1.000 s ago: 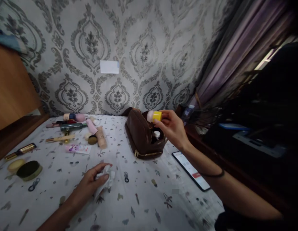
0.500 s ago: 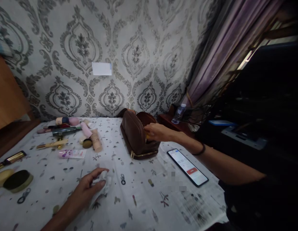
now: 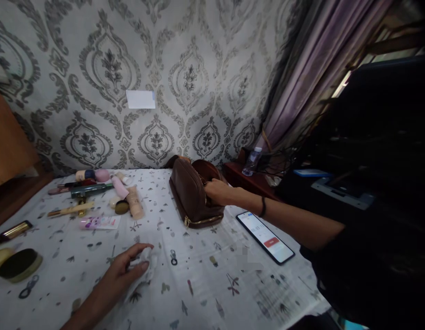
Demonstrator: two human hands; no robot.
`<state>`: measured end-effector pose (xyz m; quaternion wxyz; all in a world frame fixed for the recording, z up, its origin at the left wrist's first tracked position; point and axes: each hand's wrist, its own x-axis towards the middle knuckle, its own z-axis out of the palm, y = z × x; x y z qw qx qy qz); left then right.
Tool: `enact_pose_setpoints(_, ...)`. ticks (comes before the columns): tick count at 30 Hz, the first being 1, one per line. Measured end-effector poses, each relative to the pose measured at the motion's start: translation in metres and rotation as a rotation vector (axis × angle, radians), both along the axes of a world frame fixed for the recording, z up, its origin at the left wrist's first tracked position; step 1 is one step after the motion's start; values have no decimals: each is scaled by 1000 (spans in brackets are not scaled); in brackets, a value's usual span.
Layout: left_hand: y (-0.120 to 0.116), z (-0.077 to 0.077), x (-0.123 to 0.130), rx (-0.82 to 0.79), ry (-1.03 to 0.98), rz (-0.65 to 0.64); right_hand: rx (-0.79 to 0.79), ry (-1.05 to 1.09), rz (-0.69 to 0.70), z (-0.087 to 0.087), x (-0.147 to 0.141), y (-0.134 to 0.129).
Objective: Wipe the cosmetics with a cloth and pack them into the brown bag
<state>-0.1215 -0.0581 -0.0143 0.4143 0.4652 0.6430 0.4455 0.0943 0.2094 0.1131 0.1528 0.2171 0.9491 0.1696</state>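
Note:
On the patterned white cloth, a brown leather cosmetic bag [image 3: 189, 190] stands unzipped with its lid tipped back. My right hand [image 3: 220, 191] reaches into its opening, fingers curled; the fingertips and whatever they hold are hidden inside. Nearer to me, my left hand [image 3: 125, 268] rests low over the cloth, closed around a crumpled white tissue [image 3: 149, 269]. A lit phone [image 3: 265, 238] lies face up below my right forearm.
To the left lie a peach tube [image 3: 134, 202], a white and purple tube [image 3: 100, 222], a dark green tube [image 3: 90, 189] and a round black compact [image 3: 20, 265]. A plastic bottle [image 3: 252, 161] stands behind at right, beside the curtain [image 3: 302, 78]. Patterned wallpaper [image 3: 188, 78] closes the back.
My right hand has gone deeper into the bag; the yellow thing glimpsed at its fingers is now out of sight. My left hand keeps the tissue. The view has shifted slightly.

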Motion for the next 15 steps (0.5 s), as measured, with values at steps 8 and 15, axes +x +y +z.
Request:
enact_pose_setpoints(8,-1,-4,-1,1,6,-12,-29,-20,50,-3,2,9)
enact_pose_setpoints(15,0,-6,-2,1,21,-20,-54,15,70,-3,3,13)
